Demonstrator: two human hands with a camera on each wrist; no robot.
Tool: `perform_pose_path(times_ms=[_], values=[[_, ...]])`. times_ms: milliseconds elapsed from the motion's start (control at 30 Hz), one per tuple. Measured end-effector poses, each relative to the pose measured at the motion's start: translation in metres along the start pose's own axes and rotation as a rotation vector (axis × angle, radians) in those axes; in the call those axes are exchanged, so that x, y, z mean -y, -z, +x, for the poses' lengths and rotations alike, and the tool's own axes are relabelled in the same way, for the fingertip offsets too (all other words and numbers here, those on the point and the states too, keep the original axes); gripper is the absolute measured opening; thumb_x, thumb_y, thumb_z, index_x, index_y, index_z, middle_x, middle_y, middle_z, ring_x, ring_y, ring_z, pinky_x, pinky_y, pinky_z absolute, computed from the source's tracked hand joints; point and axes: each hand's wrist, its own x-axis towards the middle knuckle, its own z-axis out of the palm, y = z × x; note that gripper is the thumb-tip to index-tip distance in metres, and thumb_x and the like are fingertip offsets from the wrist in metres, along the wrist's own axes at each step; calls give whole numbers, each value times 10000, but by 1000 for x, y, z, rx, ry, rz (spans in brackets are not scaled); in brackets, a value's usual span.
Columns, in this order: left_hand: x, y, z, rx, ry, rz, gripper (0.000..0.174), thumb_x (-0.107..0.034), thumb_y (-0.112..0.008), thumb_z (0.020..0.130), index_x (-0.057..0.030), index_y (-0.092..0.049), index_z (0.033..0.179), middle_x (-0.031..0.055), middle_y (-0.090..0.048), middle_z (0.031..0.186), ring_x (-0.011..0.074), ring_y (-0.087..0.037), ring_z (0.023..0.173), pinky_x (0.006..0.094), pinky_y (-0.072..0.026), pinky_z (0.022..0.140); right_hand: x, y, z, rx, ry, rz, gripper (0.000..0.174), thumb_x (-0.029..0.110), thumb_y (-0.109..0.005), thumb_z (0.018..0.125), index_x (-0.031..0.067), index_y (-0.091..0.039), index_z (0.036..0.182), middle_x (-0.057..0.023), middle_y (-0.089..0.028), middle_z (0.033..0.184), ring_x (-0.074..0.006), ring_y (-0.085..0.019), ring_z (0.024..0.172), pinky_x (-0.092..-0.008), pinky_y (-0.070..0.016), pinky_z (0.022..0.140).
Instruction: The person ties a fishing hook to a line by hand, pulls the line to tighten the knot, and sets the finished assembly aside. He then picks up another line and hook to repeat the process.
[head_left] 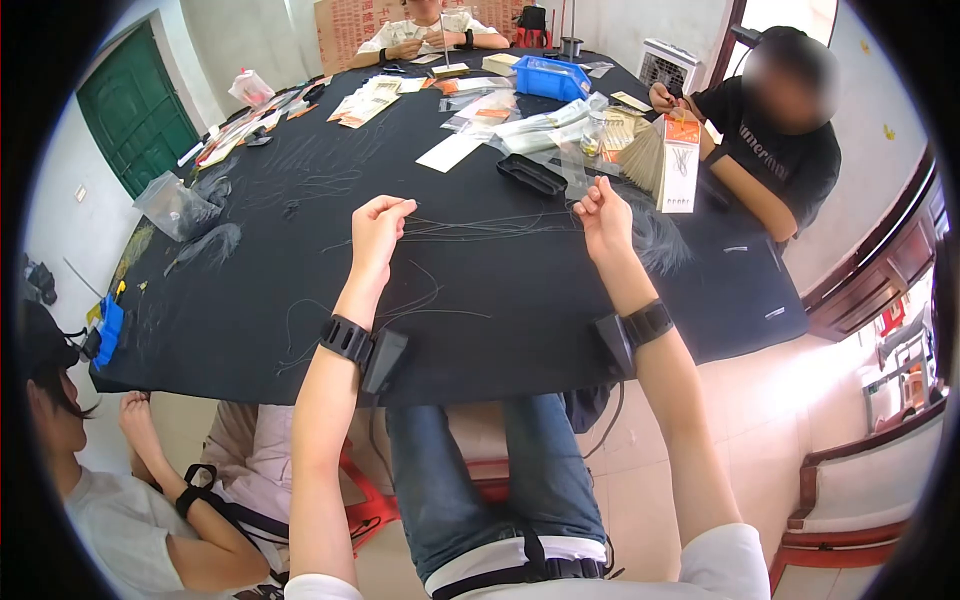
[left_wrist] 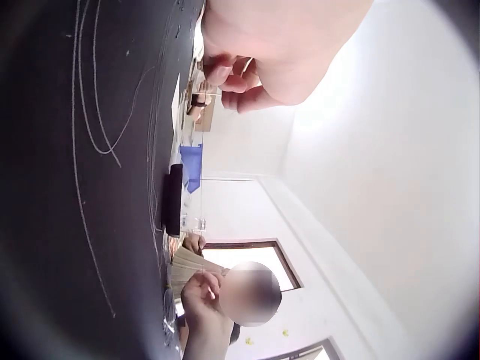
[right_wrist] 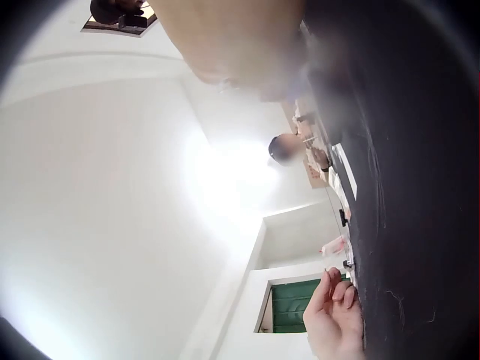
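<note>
Above the near part of the black table (head_left: pixel 520 340), my left hand (head_left: pixel 378 235) pinches a thin, pale fishing line (left_wrist: pixel 202 135) between thumb and fingertips. Off to the right, at about the same height, my right hand (head_left: pixel 606 225) pinches too, its fingers curled in. The line runs from the left hand toward the right one and is hard to follow in the head view. Below and between the hands lies a bundle of loose strands (head_left: pixel 480 229) on the cloth. The right fingertips are mostly hidden in the right wrist view.
Beyond my hands lie a black tray (head_left: pixel 530 177), a white card (head_left: pixel 448 153) and plastic packets. A blue bin (head_left: pixel 552 78) stands farther back. A card stack (head_left: pixel 680 165) is at right, a plastic bag (head_left: pixel 176 206) at left. Other people sit around the table.
</note>
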Motion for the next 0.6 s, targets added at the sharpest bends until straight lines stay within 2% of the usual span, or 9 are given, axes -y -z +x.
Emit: perform_pose_path(times_ms=[67, 133, 233, 367, 500, 600], values=[[3, 4, 3, -32, -2, 29, 53, -85, -619, 741, -38, -628, 720, -54, -445, 563, 28, -360, 515, 184, -270, 492, 1, 1, -1, 2, 17, -33, 177, 195, -436, 934, 25, -481, 905, 17, -391, 626, -81, -323, 501, -251, -328, 498], [7, 10, 7, -75, -26, 74, 67, -82, -625, 742, -18, -632, 724, -32, -492, 590, 43, -408, 560, 206, -310, 532, 2, -2, -3, -4, 29, -74, 178, 189, -434, 934, 24, -484, 892, 16, -393, 618, -77, -315, 481, -236, -306, 471], [10, 16, 12, -160, -35, 70, 86, -87, -629, 747, -3, -633, 734, -15, -525, 621, 53, -438, 600, 224, -332, 566, 2, -3, -4, 105, 22, -168, 180, 187, -439, 931, 20, -488, 884, 19, -393, 593, -57, -289, 441, -205, -242, 416], [9, 21, 14, -183, -61, 43, 92, -95, -632, 755, -3, -634, 748, -16, -533, 637, 56, -439, 602, 225, -333, 569, 0, -16, -18, 230, -146, -335, 187, 194, -458, 919, 12, -492, 893, 28, -399, 575, -24, -262, 421, -183, -179, 375], [2, 19, 13, -188, -53, -35, 93, -108, -644, 758, -15, -631, 761, -31, -520, 638, 46, -423, 569, 210, -321, 540, 2, -22, -25, 264, -174, -503, 194, 188, -458, 917, -3, -489, 913, 42, -374, 548, -23, -247, 410, -186, -174, 372], [-3, 17, 13, -298, -182, -109, 97, -121, -646, 765, -24, -632, 771, -33, -520, 639, 43, -442, 591, 194, -336, 558, 4, -22, -28, 256, -221, -532, 197, 181, -454, 917, -13, -481, 936, 52, -346, 530, -21, -235, 403, -189, -166, 369]])
